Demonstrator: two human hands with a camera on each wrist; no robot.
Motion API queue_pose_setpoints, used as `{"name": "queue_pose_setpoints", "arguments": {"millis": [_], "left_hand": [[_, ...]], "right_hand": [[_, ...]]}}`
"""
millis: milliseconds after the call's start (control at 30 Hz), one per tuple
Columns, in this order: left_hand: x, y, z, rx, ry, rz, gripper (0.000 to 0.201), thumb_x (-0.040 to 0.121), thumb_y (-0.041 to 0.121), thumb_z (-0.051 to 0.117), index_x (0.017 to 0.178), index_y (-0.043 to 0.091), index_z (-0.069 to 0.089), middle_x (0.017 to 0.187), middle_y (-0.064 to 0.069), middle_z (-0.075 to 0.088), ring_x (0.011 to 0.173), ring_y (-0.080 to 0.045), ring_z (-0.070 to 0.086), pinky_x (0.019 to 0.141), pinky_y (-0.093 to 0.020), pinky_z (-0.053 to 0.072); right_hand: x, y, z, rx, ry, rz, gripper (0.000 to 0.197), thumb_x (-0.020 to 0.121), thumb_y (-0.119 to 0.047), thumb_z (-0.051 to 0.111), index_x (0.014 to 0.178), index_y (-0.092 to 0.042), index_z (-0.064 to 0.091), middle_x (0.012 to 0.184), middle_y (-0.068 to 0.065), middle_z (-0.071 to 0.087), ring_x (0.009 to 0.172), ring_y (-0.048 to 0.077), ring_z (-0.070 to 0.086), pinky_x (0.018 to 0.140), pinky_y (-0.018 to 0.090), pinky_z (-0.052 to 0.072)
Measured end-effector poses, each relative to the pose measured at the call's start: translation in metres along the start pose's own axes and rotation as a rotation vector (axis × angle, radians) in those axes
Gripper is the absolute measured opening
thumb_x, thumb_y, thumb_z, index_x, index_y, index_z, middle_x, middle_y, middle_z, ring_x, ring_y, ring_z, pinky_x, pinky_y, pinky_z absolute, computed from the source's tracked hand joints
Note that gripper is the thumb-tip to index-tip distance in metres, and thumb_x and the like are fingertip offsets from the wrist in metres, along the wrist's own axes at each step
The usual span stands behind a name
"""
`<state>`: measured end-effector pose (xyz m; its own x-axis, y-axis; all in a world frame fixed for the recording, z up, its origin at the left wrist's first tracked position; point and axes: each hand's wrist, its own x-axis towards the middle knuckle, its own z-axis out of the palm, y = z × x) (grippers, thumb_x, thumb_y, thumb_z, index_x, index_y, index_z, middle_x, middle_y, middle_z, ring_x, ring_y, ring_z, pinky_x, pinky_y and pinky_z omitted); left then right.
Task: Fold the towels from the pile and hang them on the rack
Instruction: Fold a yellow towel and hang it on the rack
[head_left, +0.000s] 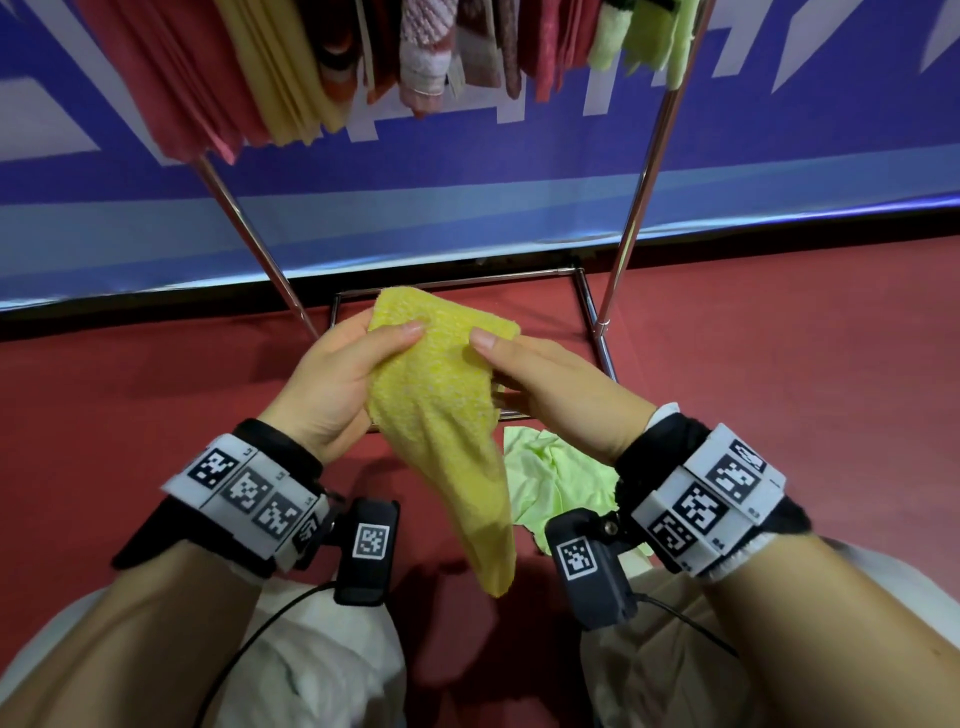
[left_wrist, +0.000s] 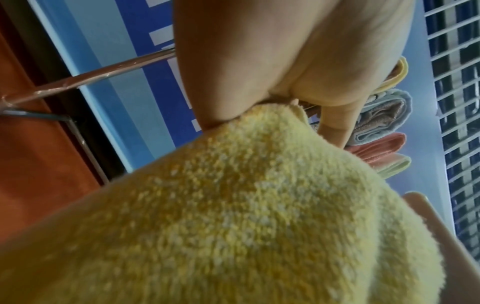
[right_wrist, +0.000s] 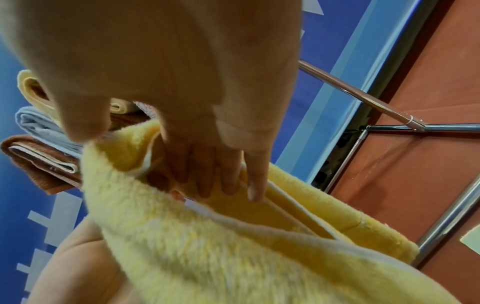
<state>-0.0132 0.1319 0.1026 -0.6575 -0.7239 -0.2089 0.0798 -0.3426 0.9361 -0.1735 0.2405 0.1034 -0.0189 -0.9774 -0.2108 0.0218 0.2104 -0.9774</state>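
Note:
A fluffy yellow towel (head_left: 436, 395) hangs in the air between both hands, its lower end drooping toward my lap. My left hand (head_left: 337, 379) grips its upper left edge, thumb on top. My right hand (head_left: 550, 384) pinches the upper right part, thumb on the near face and fingers tucked into the folds behind, as the right wrist view shows on the towel (right_wrist: 233, 236). In the left wrist view the towel (left_wrist: 233, 216) fills the frame below my left hand (left_wrist: 259, 72). A light green towel (head_left: 556, 483) lies crumpled on the red floor. The metal rack (head_left: 639, 202) stands ahead.
Several folded towels (head_left: 291, 78) in pink, yellow, red and green hang from the rack's top bar. Its slanted legs (head_left: 249, 228) and low base frame (head_left: 587, 306) sit on the red floor (head_left: 779, 364) before a blue banner wall (head_left: 467, 182). Cables trail from the wrist cameras.

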Motion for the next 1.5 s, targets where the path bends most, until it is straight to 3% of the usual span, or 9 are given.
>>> {"name": "queue_pose_setpoints", "arguments": {"millis": [100,200,467,600,900,1067,1233,1400,1500], "left_hand": [[0.002,0.001,-0.002,0.11,0.042,0.011,0.033,0.078,0.017,0.062,0.107,0.001,0.067,0.095,-0.014,0.073,0.087,-0.022,0.069,0.08,-0.034,0.056],[0.003,0.002,-0.006,0.232,0.079,0.037,0.033,0.069,0.022,0.069,0.099,0.008,0.07,0.088,-0.008,0.073,0.078,-0.018,0.067,0.073,-0.031,0.053],[0.002,0.001,-0.006,0.295,0.072,0.014,0.014,0.095,0.008,0.058,0.102,0.006,0.069,0.081,0.001,0.074,0.069,-0.009,0.068,0.063,-0.02,0.053],[-0.001,0.004,-0.006,0.284,0.025,-0.001,0.034,0.084,0.02,0.065,0.113,0.004,0.069,0.096,-0.007,0.077,0.082,-0.016,0.073,0.069,-0.023,0.056],[0.003,-0.001,-0.009,0.381,0.106,0.11,0.036,0.076,0.028,0.075,0.105,0.007,0.074,0.099,-0.009,0.078,0.09,-0.019,0.073,0.081,-0.03,0.058],[0.005,-0.001,-0.011,0.367,0.138,0.135,0.033,0.077,0.029,0.074,0.097,0.003,0.075,0.092,-0.01,0.077,0.082,-0.014,0.069,0.079,-0.026,0.056],[0.003,-0.004,-0.006,0.296,0.05,0.094,0.025,0.079,0.025,0.071,0.095,0.007,0.075,0.089,-0.008,0.076,0.083,-0.016,0.069,0.081,-0.027,0.057],[0.005,-0.006,-0.009,0.417,0.128,0.187,0.039,0.073,0.039,0.086,0.1,0.015,0.072,0.097,-0.001,0.074,0.088,-0.01,0.067,0.084,-0.028,0.053],[0.01,-0.007,-0.021,0.43,0.067,0.184,0.08,0.058,0.048,0.087,0.13,0.035,0.054,0.136,0.006,0.058,0.124,-0.004,0.056,0.101,-0.025,0.047]], "right_hand": [[-0.003,-0.002,-0.002,-0.061,0.021,-0.008,0.09,0.08,-0.076,0.062,0.096,0.012,0.061,0.106,0.033,0.067,0.102,0.046,0.066,0.104,0.059,0.047],[-0.006,-0.005,-0.003,-0.129,0.085,-0.065,0.063,0.095,-0.054,0.059,0.074,0.006,0.057,0.074,0.02,0.062,0.073,0.021,0.056,0.081,0.042,0.048],[-0.005,-0.007,0.0,-0.149,0.132,-0.116,0.07,0.082,-0.068,0.052,0.068,0.0,0.044,0.076,0.005,0.038,0.073,0.021,0.038,0.076,0.038,0.031],[-0.005,-0.006,-0.002,-0.135,0.139,-0.121,0.054,0.092,-0.058,0.051,0.06,-0.014,0.049,0.072,0.006,0.042,0.072,0.021,0.044,0.079,0.039,0.035],[-0.004,-0.003,0.001,-0.007,0.125,-0.128,0.06,0.088,-0.051,0.066,0.066,-0.001,0.044,0.069,0.01,0.028,0.064,0.036,0.025,0.064,0.049,0.028],[-0.004,0.003,-0.006,0.055,0.118,-0.125,0.039,0.1,-0.006,0.059,0.062,-0.017,0.06,0.055,-0.012,0.056,0.052,0.001,0.05,0.059,0.016,0.04],[-0.001,0.009,-0.005,0.085,0.063,-0.078,0.017,0.1,-0.012,0.059,0.107,-0.008,0.074,0.107,0.012,0.076,0.096,0.019,0.07,0.09,0.033,0.055],[-0.005,0.004,-0.006,0.126,0.058,-0.069,0.02,0.104,-0.01,0.053,0.096,-0.009,0.072,0.079,-0.006,0.075,0.069,0.003,0.066,0.065,0.014,0.049],[-0.002,0.002,-0.002,0.133,0.054,-0.081,0.04,0.095,-0.034,0.068,0.104,0.004,0.072,0.105,0.028,0.073,0.09,0.026,0.064,0.083,0.036,0.049]]}}
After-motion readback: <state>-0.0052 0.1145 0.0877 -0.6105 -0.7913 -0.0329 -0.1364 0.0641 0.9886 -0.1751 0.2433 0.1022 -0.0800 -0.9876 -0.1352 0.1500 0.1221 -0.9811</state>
